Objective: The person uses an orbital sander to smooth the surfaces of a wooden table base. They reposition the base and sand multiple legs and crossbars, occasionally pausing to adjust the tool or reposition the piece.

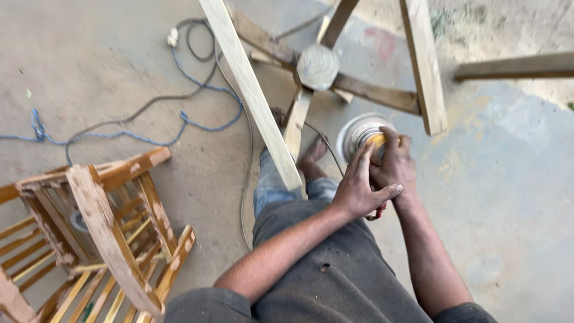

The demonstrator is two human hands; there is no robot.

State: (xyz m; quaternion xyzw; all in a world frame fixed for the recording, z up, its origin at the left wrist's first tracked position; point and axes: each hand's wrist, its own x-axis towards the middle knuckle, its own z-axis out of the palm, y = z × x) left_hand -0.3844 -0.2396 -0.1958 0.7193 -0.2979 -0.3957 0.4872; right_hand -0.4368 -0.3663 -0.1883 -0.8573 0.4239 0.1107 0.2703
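I held the grinder (363,136) in front of my lap, just above the concrete floor (514,179). My right hand (394,164) had its grip pressed around the tool's body, and my left hand (359,185) lay over it, fingers closed against it. A pale wooden plank (251,90) leaned across my knee, with a wooden chair frame (101,233) to my left.

Pale bare-wood slat (254,96), shiny metal sander disc (357,133), rough matt concrete floor (107,66), scuffed wooden chair frame (101,227).
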